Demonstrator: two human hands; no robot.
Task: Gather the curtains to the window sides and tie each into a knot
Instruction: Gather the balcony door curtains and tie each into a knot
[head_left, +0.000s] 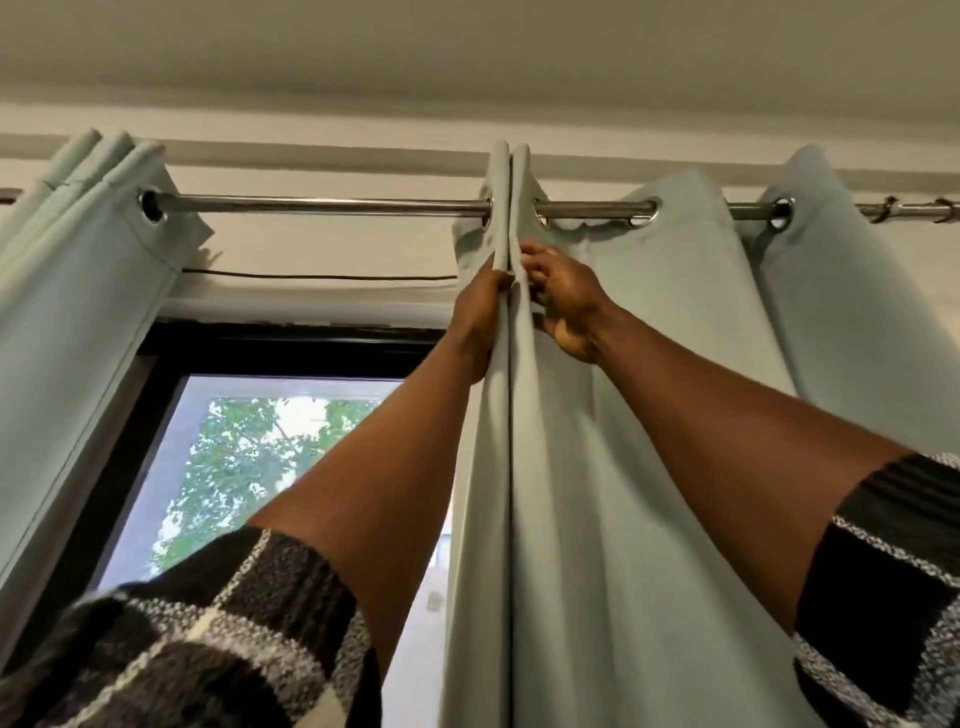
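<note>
Shot from one head-worn wide-angle lens, low and behind both raised forearms, tilted steeply upward. Set close on the left hand (480, 306) and right hand (563, 306) at mid-frame, with curtain (649, 493) filling the space below and right of them. Takes in the rod (322, 203) and ceiling (467, 52) above the hands, window glass (249, 457) down-left of the left hand, sleeves (208, 639) at the bottom edge.

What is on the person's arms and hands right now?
Both arms wear a fuzzy knit in black, white and grey checks; the left sleeve and right sleeve end near the elbows, forearms bare. The left hand and right hand are bare: no gloves, rings or watch visible.
</note>
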